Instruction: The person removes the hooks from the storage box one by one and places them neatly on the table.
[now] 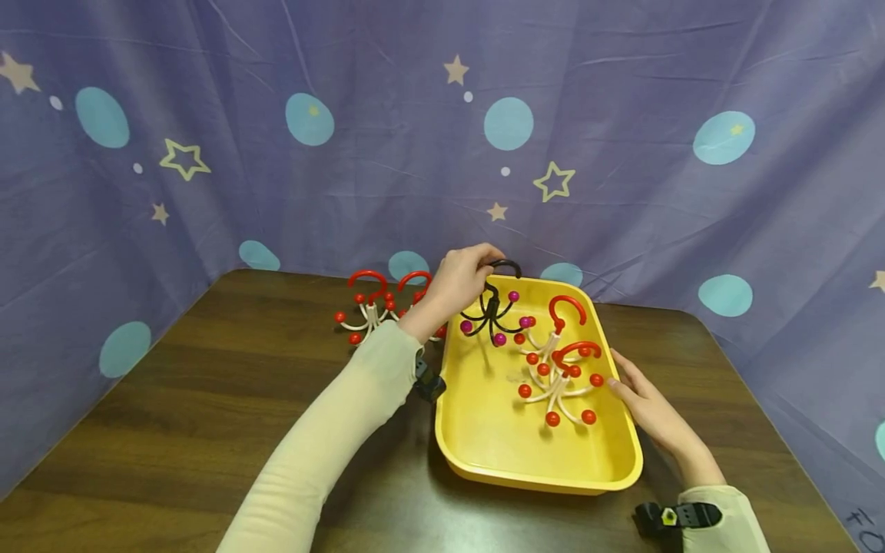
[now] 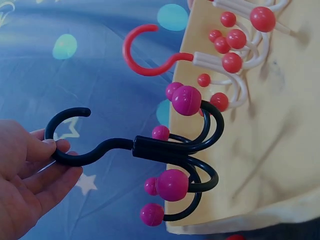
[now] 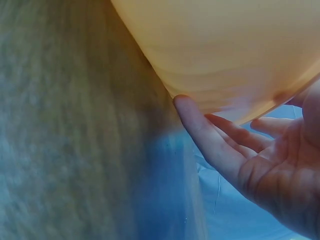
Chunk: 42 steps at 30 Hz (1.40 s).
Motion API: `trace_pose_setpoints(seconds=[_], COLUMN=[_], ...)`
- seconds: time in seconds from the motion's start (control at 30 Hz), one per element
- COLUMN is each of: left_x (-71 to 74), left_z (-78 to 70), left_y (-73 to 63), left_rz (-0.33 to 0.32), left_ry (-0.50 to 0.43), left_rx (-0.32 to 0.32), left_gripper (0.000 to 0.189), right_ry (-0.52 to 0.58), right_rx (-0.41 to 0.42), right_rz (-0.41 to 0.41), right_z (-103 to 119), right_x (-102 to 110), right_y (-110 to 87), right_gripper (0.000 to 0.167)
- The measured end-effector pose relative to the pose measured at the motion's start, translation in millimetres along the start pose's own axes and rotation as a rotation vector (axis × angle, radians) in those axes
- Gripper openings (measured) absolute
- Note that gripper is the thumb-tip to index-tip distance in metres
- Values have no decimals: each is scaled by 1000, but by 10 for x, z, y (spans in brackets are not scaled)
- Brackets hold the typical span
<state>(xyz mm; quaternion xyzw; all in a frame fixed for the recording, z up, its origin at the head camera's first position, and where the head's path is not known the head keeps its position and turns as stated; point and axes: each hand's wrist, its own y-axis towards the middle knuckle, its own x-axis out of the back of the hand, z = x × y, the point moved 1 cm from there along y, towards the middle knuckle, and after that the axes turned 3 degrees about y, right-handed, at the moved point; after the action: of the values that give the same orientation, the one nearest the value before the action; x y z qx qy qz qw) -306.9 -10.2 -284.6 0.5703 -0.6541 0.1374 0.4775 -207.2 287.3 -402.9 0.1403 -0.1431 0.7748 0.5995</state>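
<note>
My left hand (image 1: 459, 280) pinches the hook of a black claw-shaped hanger (image 1: 492, 309) with magenta ball tips, between thumb and fingers. In the left wrist view the black hanger (image 2: 160, 147) hangs by its curved top over the yellow tray (image 1: 491, 453). Two white hangers with red hooks and red ball tips, a rear one (image 1: 553, 342) and a front one (image 1: 561, 388), stand inside the tray on its right side. With its thumb over the rim and its fingers against the outer wall, my right hand (image 1: 653, 407) holds the tray's right side.
Left of the tray, two more red-and-white hangers (image 1: 372, 313) stand on the dark wooden table (image 1: 173, 430), one partly hidden behind my left hand. A purple curtain (image 1: 387, 153) with stars and dots hangs behind the table's far edge.
</note>
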Motion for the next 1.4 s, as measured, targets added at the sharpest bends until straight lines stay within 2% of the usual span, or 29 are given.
trace_pose_setpoints(seconds=[0.43,0.77,1.03,1.4], left_x=[244,404,562,749], left_z=[-97,-64,31,214], left_y=[-142,-277,-387,-563], left_rz=[-68,-78,-104,-159], left_ry=[14,12,-11,8], left_rx=[-100,-120,-121,-150], left_gripper=[22,22,21,21], right_ry=[21,12,21,22], right_rx=[18,5,-2,4], right_rz=[10,10,2,-1], right_z=[22,7,-7,-26], right_x=[1,0,-15,-12], right_y=[-18,-10,-4,1], right_gripper=[61,63,62,61])
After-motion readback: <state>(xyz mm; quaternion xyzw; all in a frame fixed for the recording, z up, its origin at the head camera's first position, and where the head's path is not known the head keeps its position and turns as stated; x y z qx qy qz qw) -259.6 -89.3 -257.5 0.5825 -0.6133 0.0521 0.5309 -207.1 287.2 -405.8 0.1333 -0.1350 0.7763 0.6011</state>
